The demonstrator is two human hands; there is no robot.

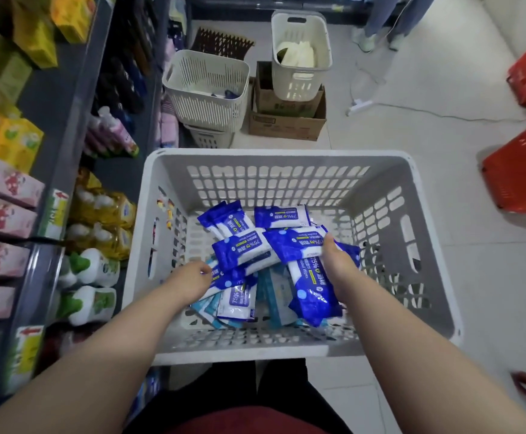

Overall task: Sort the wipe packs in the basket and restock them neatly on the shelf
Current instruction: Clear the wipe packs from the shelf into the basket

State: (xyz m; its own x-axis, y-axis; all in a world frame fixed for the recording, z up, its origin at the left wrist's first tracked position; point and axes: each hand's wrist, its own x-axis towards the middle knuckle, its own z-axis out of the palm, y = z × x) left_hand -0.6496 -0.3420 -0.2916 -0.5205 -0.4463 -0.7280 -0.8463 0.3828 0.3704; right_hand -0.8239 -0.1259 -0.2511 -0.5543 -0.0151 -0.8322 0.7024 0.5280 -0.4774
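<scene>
Blue and white plastic wipe packs [239,249] lie in a loose heap on the bottom of the grey perforated plastic basket [412,183], which stands just beside the grey shop shelf [64,120]. The right hand [338,261] has its grip clamped on a few dark blue packs [311,296], with the thumb on top. The left hand [193,278] has its grip closed on the edge of one low pack [224,278] at the left side of the heap.
</scene>
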